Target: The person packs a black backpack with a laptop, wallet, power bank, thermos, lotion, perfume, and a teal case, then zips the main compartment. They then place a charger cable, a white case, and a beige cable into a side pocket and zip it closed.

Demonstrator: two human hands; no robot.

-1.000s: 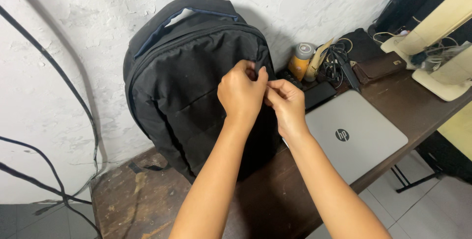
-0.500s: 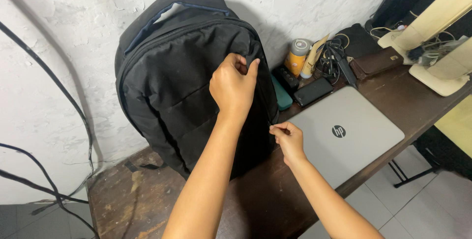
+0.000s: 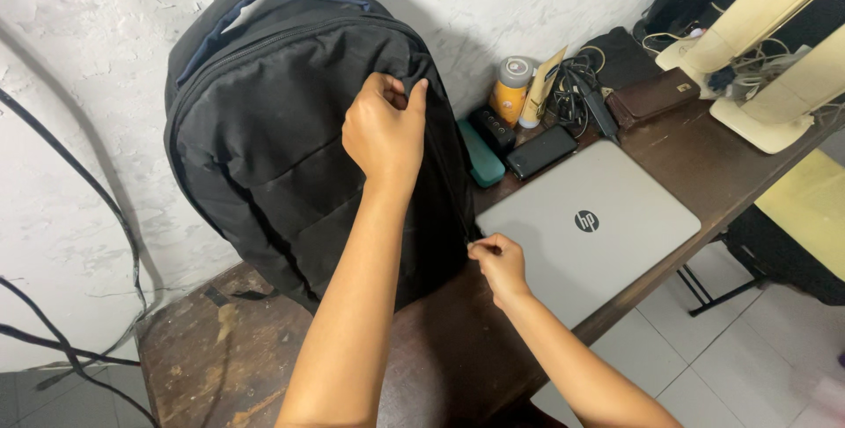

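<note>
A black backpack (image 3: 264, 129) stands upright on a worn wooden table (image 3: 246, 358), leaning against the white wall. My left hand (image 3: 380, 133) pinches the fabric at the upper right side of the backpack, beside the zipper line. My right hand (image 3: 500, 263) is low at the backpack's right bottom corner, fingers pinched on the zipper pull there. A closed silver laptop (image 3: 590, 226) lies flat on the table just right of my right hand.
Behind the laptop lie a black phone (image 3: 540, 151), a teal case (image 3: 480, 157), an orange bottle with a grey cap (image 3: 509, 92), tangled cables (image 3: 576, 98) and a brown wallet (image 3: 651, 96). A cream fan base (image 3: 766, 120) stands at the right. Black cables (image 3: 106, 217) hang along the wall at left.
My right hand has slid from beside my left hand near the top of the backpack down its right side to the bottom corner. My left hand keeps its grip on the fabric.
</note>
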